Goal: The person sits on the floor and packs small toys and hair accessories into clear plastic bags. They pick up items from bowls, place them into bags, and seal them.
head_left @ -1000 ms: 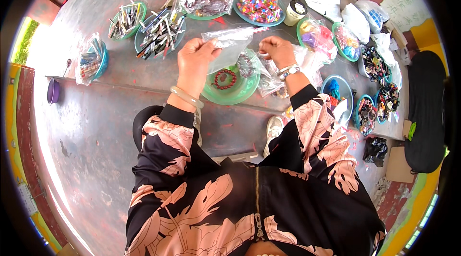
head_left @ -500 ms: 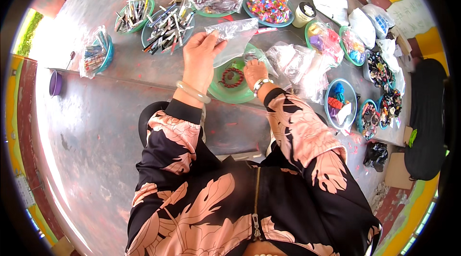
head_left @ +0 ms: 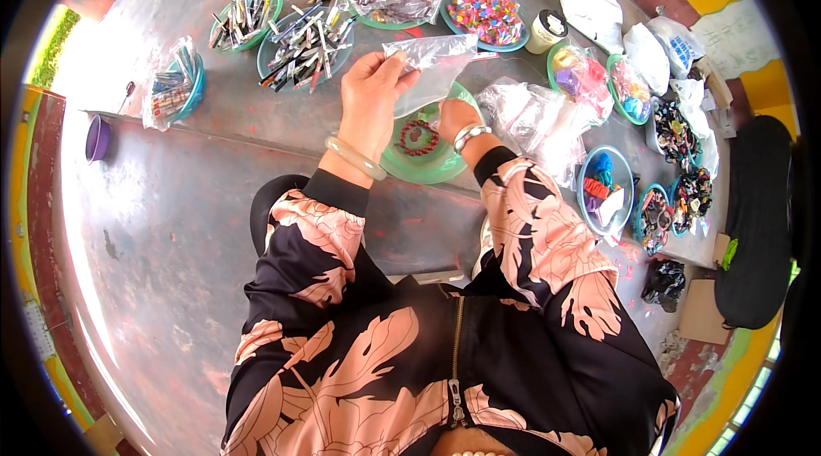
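My left hand (head_left: pixel 369 105) pinches a clear plastic bag (head_left: pixel 436 71) by its upper left corner and holds it up over the green bowl (head_left: pixel 426 172). In that bowl lies a dark red beaded bracelet (head_left: pixel 418 152), coiled into a ring. My right hand (head_left: pixel 458 119) is at the bowl's right side, behind the lower edge of the bag. Its fingers look curled, but their tips and whatever they hold are hidden. Just right of it lies a pile of clear plastic bags (head_left: pixel 534 118).
Behind my hands stand bowls of pens (head_left: pixel 306 50), colourful small pieces (head_left: pixel 486 15) and bagged dark items (head_left: pixel 398 2), plus a lidded cup (head_left: pixel 546 31). To the right are white bags (head_left: pixel 590 7) and a basin of coloured cloth items (head_left: pixel 605 186). A purple cup (head_left: pixel 97 139) stands far left.
My left hand and the bag have shifted slightly right in the view. The right hand has turned, its fingers now hidden; the clear plastic beside them no longer shows.
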{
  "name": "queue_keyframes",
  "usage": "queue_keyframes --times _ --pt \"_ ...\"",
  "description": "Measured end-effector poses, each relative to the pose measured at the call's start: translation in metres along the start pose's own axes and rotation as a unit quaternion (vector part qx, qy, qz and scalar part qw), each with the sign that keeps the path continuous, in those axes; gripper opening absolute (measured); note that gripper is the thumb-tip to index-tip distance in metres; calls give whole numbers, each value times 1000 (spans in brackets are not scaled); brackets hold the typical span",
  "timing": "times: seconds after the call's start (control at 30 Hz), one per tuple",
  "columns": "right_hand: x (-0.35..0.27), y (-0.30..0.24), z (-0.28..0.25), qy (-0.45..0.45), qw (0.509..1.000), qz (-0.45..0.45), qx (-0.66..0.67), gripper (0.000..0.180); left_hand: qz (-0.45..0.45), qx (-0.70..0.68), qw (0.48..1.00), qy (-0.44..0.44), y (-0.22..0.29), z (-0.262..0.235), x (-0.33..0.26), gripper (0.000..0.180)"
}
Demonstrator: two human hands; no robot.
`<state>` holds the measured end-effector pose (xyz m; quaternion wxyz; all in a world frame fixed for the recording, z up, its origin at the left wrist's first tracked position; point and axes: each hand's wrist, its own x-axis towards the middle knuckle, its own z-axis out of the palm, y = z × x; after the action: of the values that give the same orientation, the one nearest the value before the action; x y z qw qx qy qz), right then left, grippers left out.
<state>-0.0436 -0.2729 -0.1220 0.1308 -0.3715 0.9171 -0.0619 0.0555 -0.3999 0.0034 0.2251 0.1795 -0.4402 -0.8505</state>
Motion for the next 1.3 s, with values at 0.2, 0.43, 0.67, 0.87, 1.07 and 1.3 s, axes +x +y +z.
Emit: queue_keyframes --times 0.2,0.43,0.67,0.87,1.07,1.3 --pt "-5 22 -20 28 966 -41 254 21 1 -7 1000 11 0 -2 2 8" --pt "-23 11 -10 120 989 -77 28 15 5 -19 1000 -5 -2 0 4 8" --pt "-25 2 -44 171 959 -124 189 13 33 -31 999 29 3 -5 4 7" --pt "-32 -11 -45 42 876 -34 478 12 65 -56 995 48 10 -4 3 6" --pt "-25 -16 -41 42 906 -53 417 12 54 -49 997 42 6 -6 5 7" --pt "-23 -8 -43 110 932 -140 315 11 54 -46 997 40 3 -6 6 8"
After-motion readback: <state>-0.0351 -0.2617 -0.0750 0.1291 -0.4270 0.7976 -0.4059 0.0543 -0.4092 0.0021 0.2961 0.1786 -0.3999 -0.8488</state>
